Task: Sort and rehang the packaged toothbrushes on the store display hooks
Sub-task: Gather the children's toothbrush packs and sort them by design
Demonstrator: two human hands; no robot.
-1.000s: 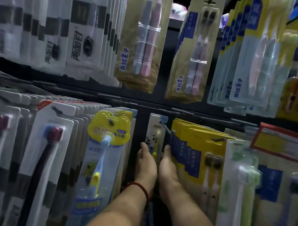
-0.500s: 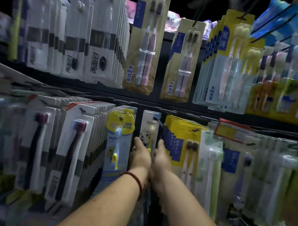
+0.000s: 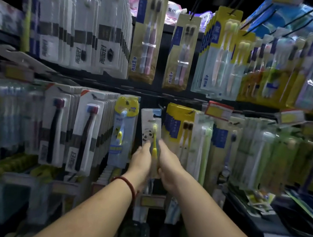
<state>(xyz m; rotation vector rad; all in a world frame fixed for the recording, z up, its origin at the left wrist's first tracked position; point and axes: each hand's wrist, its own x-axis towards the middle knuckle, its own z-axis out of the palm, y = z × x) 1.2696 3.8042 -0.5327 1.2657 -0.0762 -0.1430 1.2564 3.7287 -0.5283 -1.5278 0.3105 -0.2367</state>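
Both hands on it: left hand (image 3: 141,158) (red cord bracelet (image 3: 130,184) at the wrist) and right hand (image 3: 167,168) pinch the lower edges of the flat, glossy panda blister pack (image 3: 149,123), slim yellow toothbrush (image 3: 154,138) sealed inside, tilted mid-rack between the frog-topped pack (image 3: 123,134) on the left and yellow card packs (image 3: 176,124) on the right
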